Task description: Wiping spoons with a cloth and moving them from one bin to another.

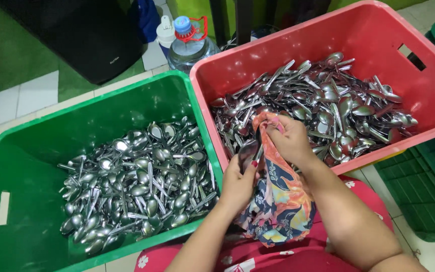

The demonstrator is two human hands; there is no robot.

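Note:
My left hand point(237, 184) grips a metal spoon point(248, 150) by its handle, the bowl pointing up over the red crate's near wall. My right hand point(290, 141) is closed on a patterned orange and blue cloth point(278, 196), bunched against the spoon. The cloth hangs down over my lap. A red crate point(378, 35) on the right holds a heap of many metal spoons point(328, 100). Another pile of spoons point(137, 181) lies in the green crate point(101, 108) on the left.
A clear plastic water bottle point(190, 43) with a blue cap and a white bottle point(165, 30) stand behind the crates. A black bin point(86, 35) is at the back left. More green crates point(429, 176) sit at the right on the tiled floor.

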